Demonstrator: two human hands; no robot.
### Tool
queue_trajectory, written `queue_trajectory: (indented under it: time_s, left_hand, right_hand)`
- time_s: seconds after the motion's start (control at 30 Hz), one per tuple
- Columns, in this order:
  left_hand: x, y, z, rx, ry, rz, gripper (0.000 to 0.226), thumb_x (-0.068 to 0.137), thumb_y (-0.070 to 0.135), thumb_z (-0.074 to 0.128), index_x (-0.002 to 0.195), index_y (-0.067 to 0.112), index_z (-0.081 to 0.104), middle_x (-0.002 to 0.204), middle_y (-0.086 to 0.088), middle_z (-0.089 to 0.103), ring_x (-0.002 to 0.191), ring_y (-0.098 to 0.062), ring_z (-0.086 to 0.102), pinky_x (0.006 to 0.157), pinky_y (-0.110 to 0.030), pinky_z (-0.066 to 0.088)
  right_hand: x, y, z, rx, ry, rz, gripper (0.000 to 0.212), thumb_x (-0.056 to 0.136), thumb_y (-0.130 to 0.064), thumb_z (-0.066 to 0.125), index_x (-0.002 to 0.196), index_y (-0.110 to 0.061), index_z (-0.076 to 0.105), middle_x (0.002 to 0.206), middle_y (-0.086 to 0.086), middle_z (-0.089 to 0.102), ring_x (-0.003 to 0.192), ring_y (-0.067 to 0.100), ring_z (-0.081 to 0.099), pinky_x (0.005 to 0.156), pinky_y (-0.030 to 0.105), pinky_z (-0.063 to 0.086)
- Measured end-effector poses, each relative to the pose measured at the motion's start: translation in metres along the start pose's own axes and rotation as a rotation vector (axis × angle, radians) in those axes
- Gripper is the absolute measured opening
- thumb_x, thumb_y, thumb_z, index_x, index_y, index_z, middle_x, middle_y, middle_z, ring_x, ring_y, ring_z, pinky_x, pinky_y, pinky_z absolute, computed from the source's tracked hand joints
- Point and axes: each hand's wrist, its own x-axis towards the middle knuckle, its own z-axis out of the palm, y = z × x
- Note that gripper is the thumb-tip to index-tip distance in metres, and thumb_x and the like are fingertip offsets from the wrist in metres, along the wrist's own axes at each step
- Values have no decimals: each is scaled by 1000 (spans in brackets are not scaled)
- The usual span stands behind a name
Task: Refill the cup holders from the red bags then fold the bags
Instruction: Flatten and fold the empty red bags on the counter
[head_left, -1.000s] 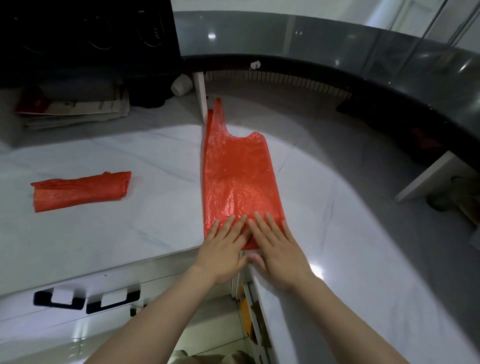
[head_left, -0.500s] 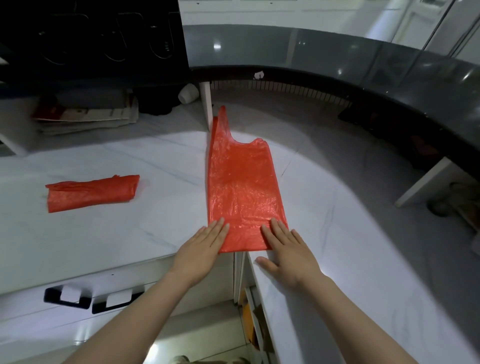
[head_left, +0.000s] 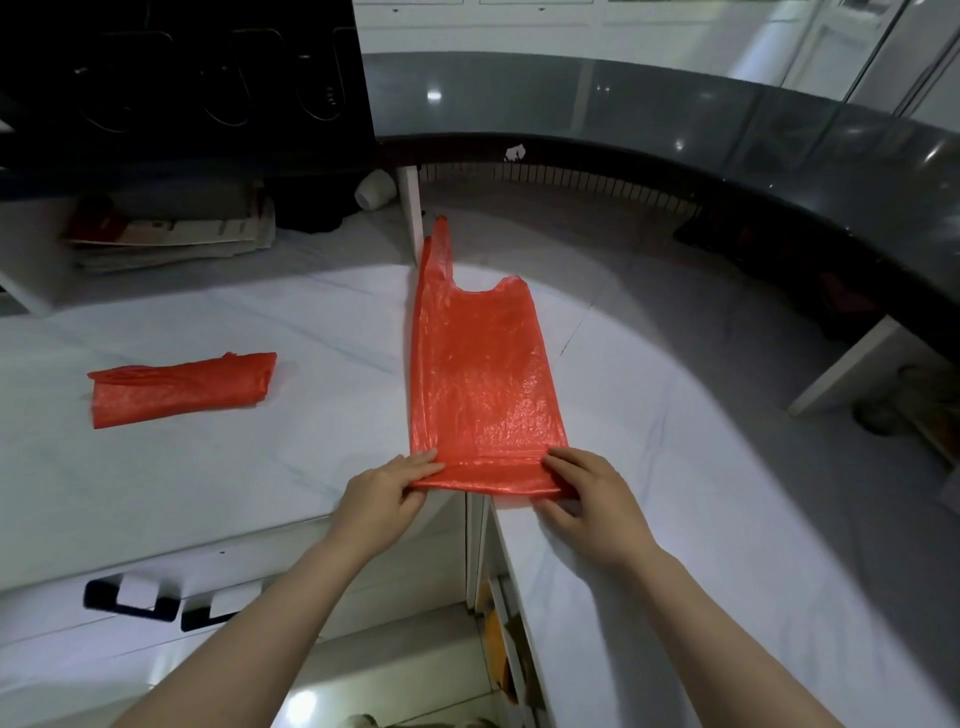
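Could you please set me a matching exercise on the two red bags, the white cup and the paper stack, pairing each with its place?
1 spread red bag
2 folded red bag
3 white cup
4 paper stack

A alone on the counter, left
B near edge pinched by left hand and right hand
C far left, in shadow
D at the back beside the white panel

Pairs: 1-B, 2-A, 3-D, 4-C

From the flat red bag (head_left: 478, 374), bare counter (head_left: 701, 467) runs open toward three o'clock. At nine the folded red bag (head_left: 182, 387) lies in the way. A white post (head_left: 414, 208) stands at twelve, and the dark raised ledge (head_left: 810, 140) curves from twelve to two.
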Motion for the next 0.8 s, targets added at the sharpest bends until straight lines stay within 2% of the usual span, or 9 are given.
queue_trajectory:
  time_s: [0.13, 0.2, 0.27, 0.37, 0.47, 0.6, 0.7, 0.8]
  left_hand:
    - [-1, 1, -3, -78, -17, -11, 40, 87, 5, 60, 122, 23, 64, 136, 9, 52, 129, -16, 46, 113, -30, 31]
    - [0, 4, -4, -96, 9, -10, 37, 85, 3, 63, 118, 19, 67, 135, 4, 55, 123, -13, 51, 107, -26, 37]
    - [1, 6, -4, -84, 78, -17, 31, 82, 1, 67, 109, 14, 71, 120, -1, 59, 109, -14, 56, 96, -24, 42]
    - [3, 7, -4, -54, 165, -81, 16, 81, 6, 70, 97, 9, 73, 95, 1, 60, 90, -17, 57, 82, -28, 47]
    - [5, 5, -2, -1, 231, -158, 10, 84, 16, 70, 87, 7, 72, 82, 1, 57, 84, -20, 53, 73, -32, 43]
    - [6, 6, 1, 41, 292, -257, 12, 86, 22, 68, 85, 12, 73, 79, 0, 56, 89, -22, 48, 74, -28, 34]
    - [9, 7, 3, 64, 280, -287, 12, 86, 23, 67, 81, 12, 72, 80, 0, 56, 91, -24, 48, 76, -30, 36]
    - [8, 9, 3, 71, 285, -286, 12, 86, 22, 67, 80, 11, 71, 78, 2, 53, 91, -25, 48, 77, -31, 38]
  right_hand:
    - [9, 6, 1, -23, 14, -25, 42, 81, -22, 64, 123, -21, 65, 118, -7, 53, 112, 12, 46, 91, 14, 31]
    - [12, 6, 1, 17, 57, 0, 35, 82, -17, 63, 115, -23, 69, 105, -12, 53, 103, 10, 47, 84, 15, 33]
    - [13, 2, 2, 84, 130, 39, 27, 80, -16, 63, 100, -31, 73, 93, -22, 54, 95, 3, 48, 77, 13, 34]
    - [13, -2, 4, 211, 237, 164, 19, 76, -23, 63, 83, -40, 68, 83, -22, 58, 91, -4, 49, 70, 11, 35]
    - [18, 3, 0, 324, 212, 283, 17, 79, -27, 65, 89, -41, 64, 91, -14, 59, 84, -3, 56, 69, 13, 39]
    - [34, 8, -4, 285, 135, 290, 9, 87, -24, 60, 88, -29, 68, 78, -11, 67, 81, 11, 62, 65, 23, 43]
    - [41, 6, -1, 203, 115, 297, 15, 91, -29, 54, 89, -28, 68, 78, -12, 67, 85, 16, 60, 74, 32, 47]
    - [44, 6, 2, 123, 130, 306, 17, 94, -34, 49, 94, -30, 66, 77, -13, 62, 89, 20, 56, 79, 37, 44]
